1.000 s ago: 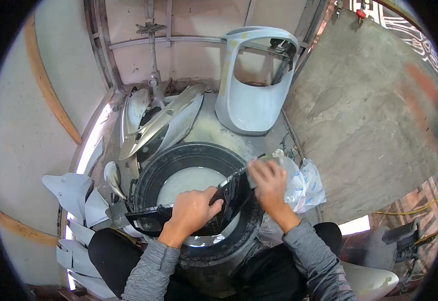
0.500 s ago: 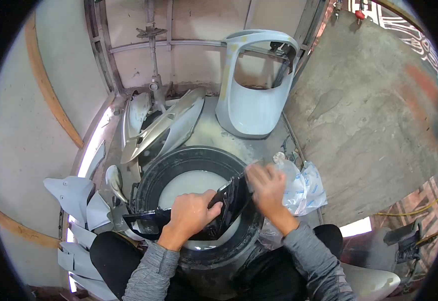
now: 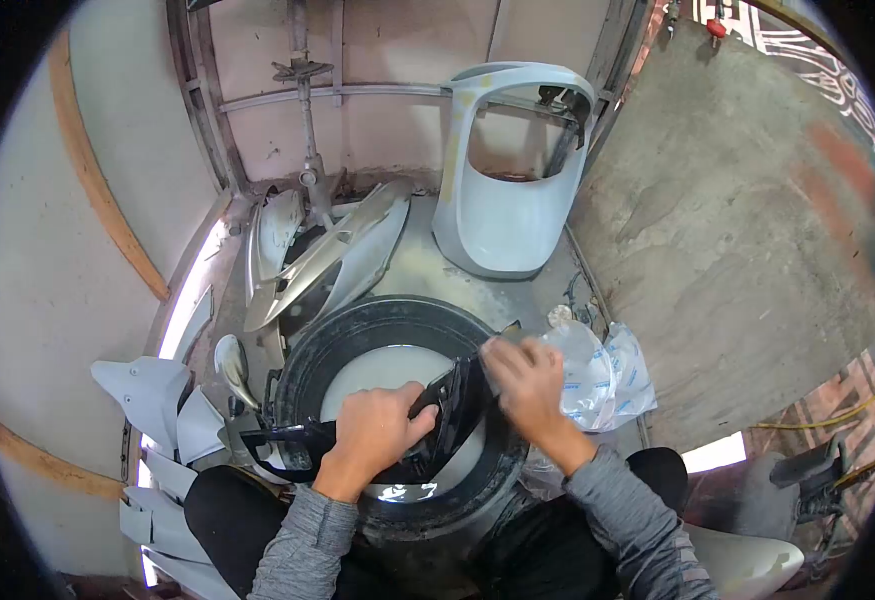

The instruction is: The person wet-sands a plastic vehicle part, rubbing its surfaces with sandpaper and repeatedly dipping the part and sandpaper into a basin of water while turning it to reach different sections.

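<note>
A glossy black plastic part point(image 3: 455, 408) is held over a round black tub point(image 3: 307, 375) of cloudy water point(image 3: 387, 362). My left hand point(image 3: 379, 432) wraps round the middle of the part, thumb on its face. At the part's right end is my right hand point(image 3: 529, 385), its fingers bent and blurred by motion. A small greyish piece shows at its fingertips, too smeared to name. The part's thin framed end point(image 3: 282, 440) sticks out to the left over the tub's rim.
Behind the tub stands a light-grey panel point(image 3: 497, 235) with a large opening. Silver and grey panels point(image 3: 332, 250) lie back left, more grey pieces point(image 3: 152, 392) at the left. A plastic bag point(image 3: 602, 375) lies right of the tub, near a big grey board point(image 3: 717, 240).
My right hand has shifted slightly left and down along the black part. My left hand keeps its hold. The whole view has moved slightly, with the background lower in the frame.
</note>
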The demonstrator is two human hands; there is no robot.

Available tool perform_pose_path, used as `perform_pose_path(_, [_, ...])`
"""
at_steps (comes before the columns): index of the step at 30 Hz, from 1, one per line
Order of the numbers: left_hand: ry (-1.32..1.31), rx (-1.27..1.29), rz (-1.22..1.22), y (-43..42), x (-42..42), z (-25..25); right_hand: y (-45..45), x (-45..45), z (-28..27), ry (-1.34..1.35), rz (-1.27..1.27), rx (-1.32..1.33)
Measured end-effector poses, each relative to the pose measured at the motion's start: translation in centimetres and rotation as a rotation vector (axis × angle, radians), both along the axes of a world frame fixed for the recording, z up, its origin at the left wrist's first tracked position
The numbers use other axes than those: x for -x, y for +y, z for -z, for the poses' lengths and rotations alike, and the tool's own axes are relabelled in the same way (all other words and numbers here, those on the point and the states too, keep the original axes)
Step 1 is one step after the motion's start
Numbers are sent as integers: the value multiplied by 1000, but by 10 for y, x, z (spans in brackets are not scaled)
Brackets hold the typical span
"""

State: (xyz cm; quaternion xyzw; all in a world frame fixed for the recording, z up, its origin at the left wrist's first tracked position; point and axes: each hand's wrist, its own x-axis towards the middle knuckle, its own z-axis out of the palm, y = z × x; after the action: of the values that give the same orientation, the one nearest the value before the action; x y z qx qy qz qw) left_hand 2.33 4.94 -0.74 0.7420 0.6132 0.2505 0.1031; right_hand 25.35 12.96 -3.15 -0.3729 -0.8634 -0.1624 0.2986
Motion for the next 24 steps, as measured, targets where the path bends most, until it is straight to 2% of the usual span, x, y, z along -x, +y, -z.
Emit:
perform_pose_path(3, [9, 0, 0, -1, 1, 0, 4, -3, 5, 18, -82, -29])
perform_pose_path(5, [7, 20, -8, -2, 1, -2, 19, -12, -4, 24, 64, -1])
perform_pose_path(9, [-20, 19, -2, 2, -1, -3, -6, 8, 0, 24, -125, -10])
perform_pose_path(13, [-26, 29, -1, 0, 1, -7, 22, -11, -6, 14, 76, 21])
perform_pose_path(17, [-82, 15, 3, 2, 0, 0, 5, -3, -9, 49, -41, 30])
perform_pose_path(19, [-115, 38, -6, 3, 1, -2, 30, -23, -15, 32, 177, 27])
perform_pose_path(20, [-111, 39, -9, 3, 2, 0, 35, -29, -21, 56, 230, 22])
perform_pose_path(21, [-229, 40, -18, 3, 3, 4, 41, -37, -16, 58, 225, 20])
perform_pose_path(22, [-347, 40, -25, 4, 3, 6, 50, -45, -4, 210, 224, 127])
perform_pose_path(23, [-342, 38, -25, 6, 4, 5, 59, -52, 8, 366, 225, 233])
perform_pose_path(24, [-416, 51, -20, 9, 4, 2, 59, -49, 0, 519, 148, 298])
